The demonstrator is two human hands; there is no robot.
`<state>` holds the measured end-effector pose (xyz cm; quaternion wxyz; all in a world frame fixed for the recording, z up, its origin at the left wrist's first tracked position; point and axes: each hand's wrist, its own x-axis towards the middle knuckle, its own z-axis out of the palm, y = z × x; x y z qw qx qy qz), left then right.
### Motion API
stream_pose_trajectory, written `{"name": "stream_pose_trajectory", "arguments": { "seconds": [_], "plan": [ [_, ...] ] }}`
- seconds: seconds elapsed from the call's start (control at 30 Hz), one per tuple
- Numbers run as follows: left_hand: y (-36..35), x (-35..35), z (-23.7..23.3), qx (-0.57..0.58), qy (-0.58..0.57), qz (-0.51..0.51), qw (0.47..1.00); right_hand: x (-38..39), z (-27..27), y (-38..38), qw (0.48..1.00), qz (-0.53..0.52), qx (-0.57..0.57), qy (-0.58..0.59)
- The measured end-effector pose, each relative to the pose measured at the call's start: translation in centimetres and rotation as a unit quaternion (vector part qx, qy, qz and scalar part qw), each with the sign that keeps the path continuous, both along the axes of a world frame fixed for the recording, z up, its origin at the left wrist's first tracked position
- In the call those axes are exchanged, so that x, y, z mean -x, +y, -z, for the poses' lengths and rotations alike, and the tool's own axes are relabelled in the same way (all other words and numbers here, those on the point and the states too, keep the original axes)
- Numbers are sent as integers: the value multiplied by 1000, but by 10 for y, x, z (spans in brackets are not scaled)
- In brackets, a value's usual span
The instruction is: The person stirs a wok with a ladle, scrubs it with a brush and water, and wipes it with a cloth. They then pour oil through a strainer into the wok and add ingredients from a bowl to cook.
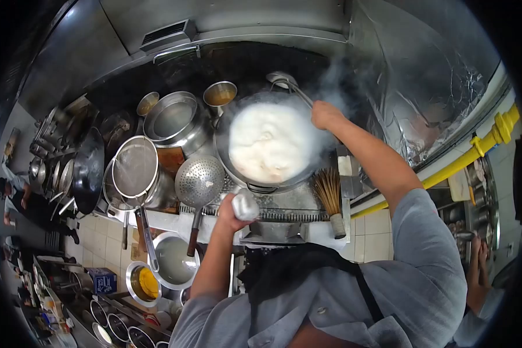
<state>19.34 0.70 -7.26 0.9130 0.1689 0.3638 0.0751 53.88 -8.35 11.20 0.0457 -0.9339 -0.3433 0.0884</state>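
A large wok point(221, 152) on the stove holds white, foamy, steaming liquid point(268, 142). My right hand point(329, 114) is closed around the handle of a ladle point(281, 79), whose bowl is at the wok's far rim with something white in it. My left hand point(231, 219) grips a bunched white cloth point(245, 207) in front of the wok's near side, apart from it. Left of the wok lies a perforated skimmer point(200, 181) with its handle toward me. A bamboo brush point(329, 194) stands at the wok's near right.
A mesh strainer point(134, 167), a metal pot point(174, 119) and a small pan of brownish liquid point(220, 93) crowd the stove's left side. Below them sit a bowl of cloudy liquid point(177, 261) and a bowl with yellow contents point(143, 283). A yellow pipe point(475, 153) runs along the right.
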Motion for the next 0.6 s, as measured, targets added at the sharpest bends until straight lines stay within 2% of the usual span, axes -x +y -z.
{"name": "stream_pose_trajectory", "arguments": {
  "seconds": [0.03, 0.1, 0.13, 0.17, 0.23, 0.27, 0.3, 0.37, 0.43, 0.5, 0.53, 0.6],
  "plan": [
    [-4, -21, -21, 13, 8, 18, 1000, -2, 8, 10, 1000, -16, 16, -9],
    [6, -53, -28, 2, 31, 88, 996, 4, 10, 19, 999, -19, 35, -16],
    [20, -68, 26, 29, -49, 121, 991, 14, 7, 23, 999, -35, 23, -22],
    [16, -70, 31, 36, -49, 132, 989, 24, 3, 26, 998, -51, 12, -27],
    [13, -76, 27, -84, 64, 108, 989, 29, -11, 43, 997, -41, 54, -34],
    [11, -68, 25, -116, 64, 70, 989, 34, -15, 47, 994, -42, 92, -34],
    [10, -61, 19, -115, 62, 79, 988, 46, -31, 46, 994, -34, 93, -34],
    [10, -45, 8, -189, 106, 26, 976, 69, -62, 40, 967, -114, 212, -85],
    [14, -32, -2, -190, 103, 36, 976, 60, -61, 43, 960, -126, 236, -77],
    [18, -25, -8, -236, 109, 16, 966, 54, -62, 41, 922, -236, 290, -98],
    [20, -23, -13, -256, 127, 18, 958, 52, -62, 38, 969, -140, 204, -26],
    [21, -15, -20, -274, 138, 20, 952, 55, -66, 37, 963, -153, 219, -45]
  ]
}}
